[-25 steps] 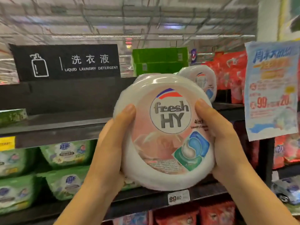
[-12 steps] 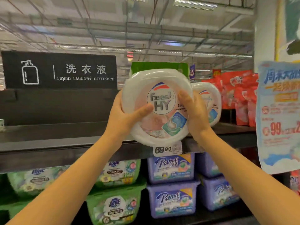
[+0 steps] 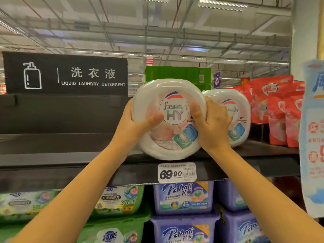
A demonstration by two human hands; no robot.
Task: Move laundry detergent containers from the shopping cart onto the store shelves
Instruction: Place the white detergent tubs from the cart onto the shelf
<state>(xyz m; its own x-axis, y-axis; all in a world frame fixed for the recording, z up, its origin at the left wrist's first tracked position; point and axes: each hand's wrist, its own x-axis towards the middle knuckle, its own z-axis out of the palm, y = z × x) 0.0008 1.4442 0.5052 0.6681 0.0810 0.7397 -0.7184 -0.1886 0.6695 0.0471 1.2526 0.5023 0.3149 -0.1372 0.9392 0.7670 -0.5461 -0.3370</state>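
Observation:
A round white detergent pod tub (image 3: 169, 95) with a pink "fresh HY" label stands on edge on the dark top shelf (image 3: 70, 160). My left hand (image 3: 133, 125) grips its left side with the thumb across the label. My right hand (image 3: 210, 125) grips its right side. Its bottom rim rests on or just above the shelf. A second identical tub (image 3: 236, 109) stands right behind my right hand, touching or nearly touching the first. The shopping cart is out of view.
Red refill pouches (image 3: 280, 111) fill the shelf to the right. A black "Liquid Laundry Detergent" sign (image 3: 64, 74) and green boxes (image 3: 177, 74) are behind. Purple tubs (image 3: 184, 199) and green tubs (image 3: 114, 207) sit on lower shelves. A blue poster (image 3: 313, 137) hangs at right.
Both hands carried the tub up and forward from close to the camera to the top shelf, beside the second tub. The view rose and moved closer to the shelf.

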